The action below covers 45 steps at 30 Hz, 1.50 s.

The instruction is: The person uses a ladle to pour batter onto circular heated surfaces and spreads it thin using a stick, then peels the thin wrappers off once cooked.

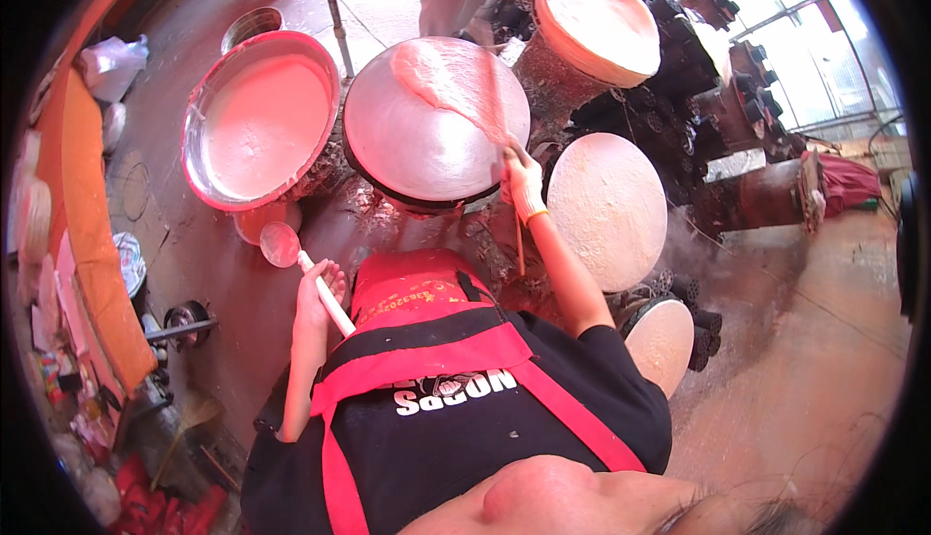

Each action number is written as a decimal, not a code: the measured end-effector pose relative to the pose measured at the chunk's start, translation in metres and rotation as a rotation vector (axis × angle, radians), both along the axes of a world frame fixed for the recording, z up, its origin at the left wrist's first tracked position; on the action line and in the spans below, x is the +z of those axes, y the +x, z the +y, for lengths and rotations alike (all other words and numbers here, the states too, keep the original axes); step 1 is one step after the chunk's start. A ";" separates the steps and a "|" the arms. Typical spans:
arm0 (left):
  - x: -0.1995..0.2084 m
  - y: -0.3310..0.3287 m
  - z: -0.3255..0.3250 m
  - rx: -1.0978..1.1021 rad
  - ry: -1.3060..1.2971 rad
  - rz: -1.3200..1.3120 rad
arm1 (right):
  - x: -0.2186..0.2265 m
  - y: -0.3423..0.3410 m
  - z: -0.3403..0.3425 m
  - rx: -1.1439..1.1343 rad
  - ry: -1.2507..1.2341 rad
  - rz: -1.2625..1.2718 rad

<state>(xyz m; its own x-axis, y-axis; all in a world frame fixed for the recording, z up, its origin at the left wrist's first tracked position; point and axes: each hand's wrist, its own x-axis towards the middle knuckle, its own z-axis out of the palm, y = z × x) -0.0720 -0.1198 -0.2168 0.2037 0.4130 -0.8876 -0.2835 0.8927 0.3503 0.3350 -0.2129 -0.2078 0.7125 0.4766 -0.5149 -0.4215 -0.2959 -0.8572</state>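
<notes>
Looking down, head view: a person in a black shirt and red apron (427,360) stands at a round steaming drum (436,123).
Sheet: a thin, pale, translucent sheet (451,79) lies half lifted off the drum's top, draped over a thin stick (499,98).
Handling: likely very light, soft, wet and easily torn; best carried on the stick, not pinched.
Right hand (524,184): closed around the stick's lower part.
Left hand (320,292): wrapped around the white handle of a ladle (281,244), below a wide basin of white batter (257,118).
Nearby: finished sheets cover other round frames (606,207).
</notes>
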 end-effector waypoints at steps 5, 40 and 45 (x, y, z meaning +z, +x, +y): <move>0.008 0.005 -0.036 0.071 0.015 -0.025 | 0.023 -0.015 0.025 0.487 0.065 0.139; 0.037 -0.033 0.024 -0.268 0.016 0.051 | -0.004 -0.053 -0.070 -0.205 0.281 0.068; 0.025 -0.041 0.085 -0.508 0.024 -0.017 | 0.010 -0.135 -0.054 0.155 0.015 0.007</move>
<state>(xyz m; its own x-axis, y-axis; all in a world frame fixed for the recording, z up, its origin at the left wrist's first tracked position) -0.1132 -0.0344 -0.1916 0.3986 0.2783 -0.8739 0.1785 0.9111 0.3716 0.2000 -0.2672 -0.1973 0.6265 0.5881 -0.5115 -0.3773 -0.3454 -0.8593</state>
